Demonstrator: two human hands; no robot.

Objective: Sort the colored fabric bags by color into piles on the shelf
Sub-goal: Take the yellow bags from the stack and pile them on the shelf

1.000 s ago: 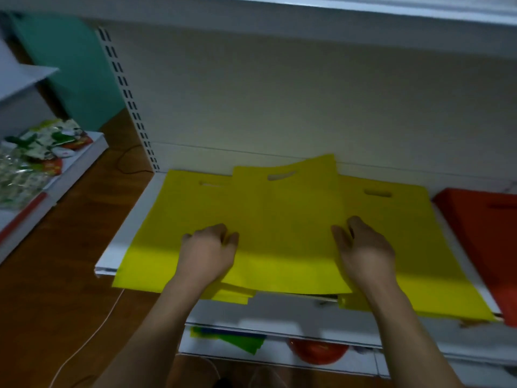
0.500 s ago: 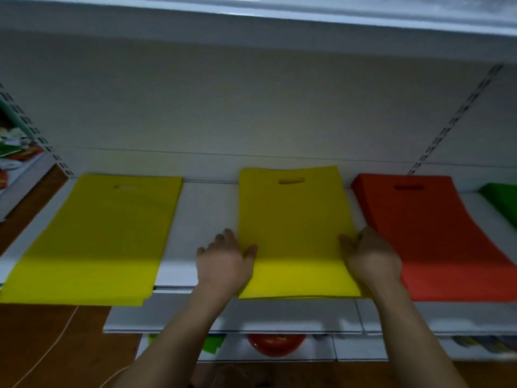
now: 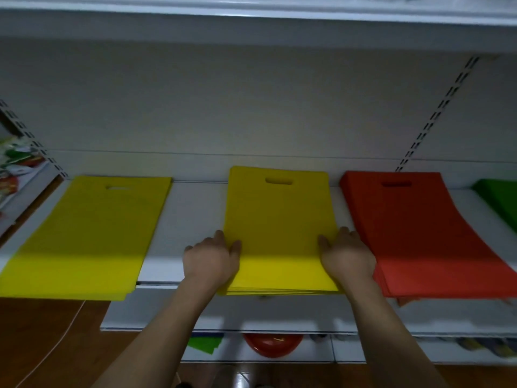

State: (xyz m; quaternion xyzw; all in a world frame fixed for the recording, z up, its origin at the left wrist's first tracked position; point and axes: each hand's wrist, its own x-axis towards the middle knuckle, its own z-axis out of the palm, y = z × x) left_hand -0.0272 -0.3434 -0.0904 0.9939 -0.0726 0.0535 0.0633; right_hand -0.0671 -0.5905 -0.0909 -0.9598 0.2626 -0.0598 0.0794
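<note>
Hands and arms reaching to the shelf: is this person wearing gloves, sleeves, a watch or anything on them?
No. The left hand and the right hand are both bare: no gloves, and no rings that the picture shows. Both forearms are uncovered down to the bottom edge of the picture, so no sleeve shows. No watch, bracelet or strap shows at either wrist. The light is dim, so fine marks cannot be told.
</note>
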